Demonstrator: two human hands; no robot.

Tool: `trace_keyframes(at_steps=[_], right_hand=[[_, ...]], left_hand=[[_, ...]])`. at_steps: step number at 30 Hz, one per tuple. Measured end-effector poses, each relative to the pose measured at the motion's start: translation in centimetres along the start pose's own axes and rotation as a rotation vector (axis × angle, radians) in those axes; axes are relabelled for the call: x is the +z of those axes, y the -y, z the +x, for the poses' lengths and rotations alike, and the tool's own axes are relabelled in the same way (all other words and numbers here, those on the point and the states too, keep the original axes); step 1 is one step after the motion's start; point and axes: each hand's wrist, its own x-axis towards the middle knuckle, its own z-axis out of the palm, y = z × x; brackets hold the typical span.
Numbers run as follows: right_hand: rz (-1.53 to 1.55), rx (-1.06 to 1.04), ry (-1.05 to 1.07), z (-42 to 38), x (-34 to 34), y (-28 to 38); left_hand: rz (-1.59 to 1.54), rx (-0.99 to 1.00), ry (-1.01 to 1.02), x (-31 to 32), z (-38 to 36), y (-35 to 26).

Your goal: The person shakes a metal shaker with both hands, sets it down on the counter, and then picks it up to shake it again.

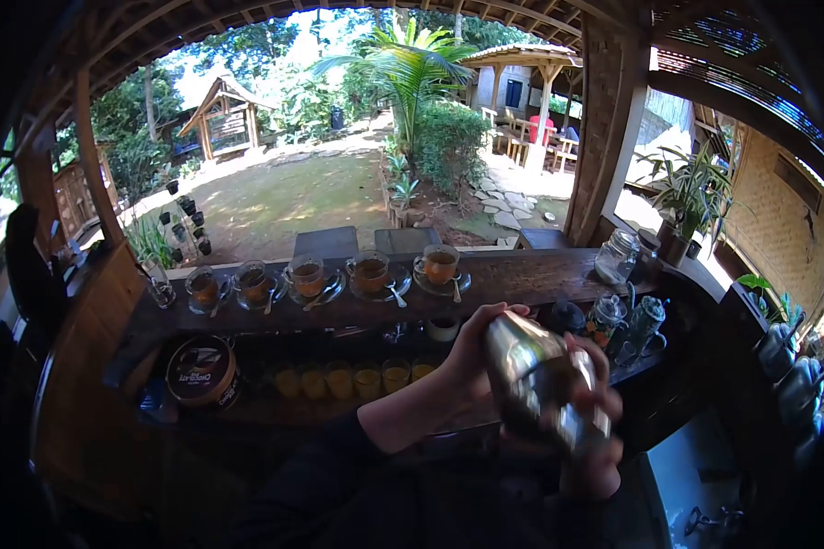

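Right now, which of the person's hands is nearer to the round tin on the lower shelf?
Left. The left hand grips the upper end of the metal shaker, on the side facing the round tin. The right hand holds the shaker's far lower end.

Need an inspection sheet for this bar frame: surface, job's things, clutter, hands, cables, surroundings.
Surface: dark wooden bar counter, lower shelf beneath.
Job's things: shiny metal cocktail shaker, tilted, gripped at both ends.
Clutter: five glass cups of amber tea on saucers; row of small yellow-filled glasses; round brown tin; clear glass jars.
Hands: left hand on the shaker's upper end; right hand wraps the lower end.
Cables: nothing seen.
Surroundings: garden, palm tree, wooden gazebos.
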Motion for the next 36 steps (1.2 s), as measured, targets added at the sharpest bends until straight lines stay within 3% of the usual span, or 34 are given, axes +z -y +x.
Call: trace_keyframes(at_steps=[1,2,4,6,7,8,10,12,13,14,16,18,20,21,22,24,26,27,28,30,31,33,34,36], right_hand=[[-0.300,-0.160,-0.060,0.4,0.0,-3.2],[-0.438,0.077,-0.204,-2.0,-0.2,-5.2],[-0.299,0.171,-0.334,-0.9,-0.5,-5.3],[-0.031,0.086,-0.223,-0.3,-0.7,-2.3],[-0.271,0.008,-0.064,1.8,-0.7,1.7],[-0.047,0.276,-0.260,-3.4,0.7,2.6],[0.447,0.577,-0.252,-2.0,0.4,7.2],[-0.033,-0.338,-0.170,-0.8,0.7,-0.4],[-0.101,-0.154,-0.094,-0.7,-0.8,-1.4],[-0.418,-0.021,-0.076,-1.2,-2.0,-2.6],[-0.304,0.147,-0.226,-1.2,-3.6,-4.7],[-0.086,-0.120,-0.229,-0.2,-4.6,-3.6],[0.008,-0.158,-0.233,-1.5,-4.9,0.0],[0.065,-0.195,-0.312,-1.7,-4.3,1.1],[0.336,-0.180,-0.149,-4.3,-6.7,0.9],[0.194,-0.289,-0.496,-3.3,-5.6,-1.1],[0.060,-0.031,-0.201,-1.8,-10.4,-3.7],[-0.034,0.002,-0.243,-1.7,-11.8,-5.9],[-0.129,0.039,-0.286,-2.1,-13.3,-7.6],[-0.220,0.053,-0.115,-2.4,-16.7,-6.1],[-0.022,-0.033,-0.157,-0.8,-16.3,-4.3],[0.402,0.153,-0.342,-3.3,-14.8,-0.5],[0.298,-0.169,-0.300,-5.1,-15.6,-1.9],[0.175,-0.403,-0.389,-4.5,-15.3,-5.1]], left_hand=[[-0.024,-0.119,-0.001,-1.3,0.6,0.1],[-0.084,-0.043,-0.122,-5.4,2.4,1.2],[-0.071,-0.054,-0.206,-4.4,1.8,0.6],[0.002,-0.079,0.014,-0.7,0.0,-0.4],[0.058,-0.077,0.001,1.6,-1.3,-0.9],[0.131,0.014,0.142,2.1,-1.6,-0.6],[0.255,0.043,0.314,3.1,-2.3,-0.4],[0.208,0.058,0.098,1.9,-0.8,0.4],[0.108,-0.041,0.048,0.2,0.7,1.0],[0.005,-0.137,-0.004,-2.0,2.4,1.8],[0.026,-0.058,-0.217,-1.9,3.2,3.2],[0.014,-0.131,0.011,0.1,4.1,3.4],[0.244,0.033,0.108,4.0,3.7,3.0],[0.309,0.080,0.275,4.9,3.7,3.2],[0.336,0.096,0.383,5.2,4.1,3.6],[0.243,0.087,0.283,5.0,5.8,4.6],[0.103,-0.025,-0.023,4.2,8.2,5.6],[-0.011,-0.083,0.041,2.8,10.0,6.3],[0.003,-0.071,-0.090,1.6,11.3,7.3],[0.007,-0.087,-0.035,4.4,11.9,8.1],[0.044,-0.061,0.039,5.8,12.2,8.5],[0.180,0.037,0.219,8.0,12.5,9.4],[0.184,0.029,0.374,8.0,13.3,10.1],[0.173,0.025,0.295,7.9,14.8,10.7]])
